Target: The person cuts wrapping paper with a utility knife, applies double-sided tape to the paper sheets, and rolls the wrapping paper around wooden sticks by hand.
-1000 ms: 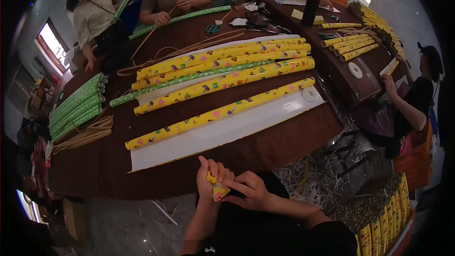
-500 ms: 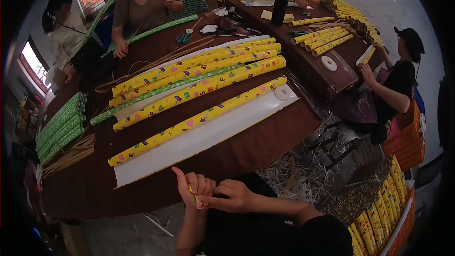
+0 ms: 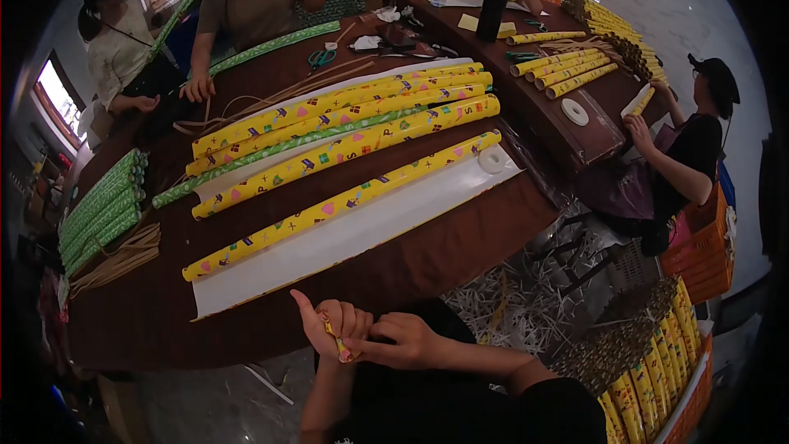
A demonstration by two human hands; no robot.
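Observation:
A small piece of crumpled yellow patterned paper (image 3: 332,330) is enclosed by the curled fingers of my left hand (image 3: 333,325), whose thumb points up. My right hand (image 3: 403,340) presses against it from the right, its fingers closed on the paper's lower end. Beyond my hands lies a partly unrolled yellow patterned sheet (image 3: 362,238), white side up, with its far edge rolled into a tube. On the sheet's right end rests a white tape roll (image 3: 492,159). More yellow rolls (image 3: 353,154) and a green one lie behind.
Green rolls (image 3: 103,210) and tan strips (image 3: 119,261) lie at the left of the brown table (image 3: 427,256). Scissors (image 3: 322,57) lie farther back. Several people sit around. An orange crate (image 3: 686,395) of yellow rolls stands lower right, beside shredded paper (image 3: 526,296).
The view has shifted, moving the table leftward in frame. My left fingers have curled further round the yellow paper, with my right hand closer against them. A co-worker's hand has lowered to the table.

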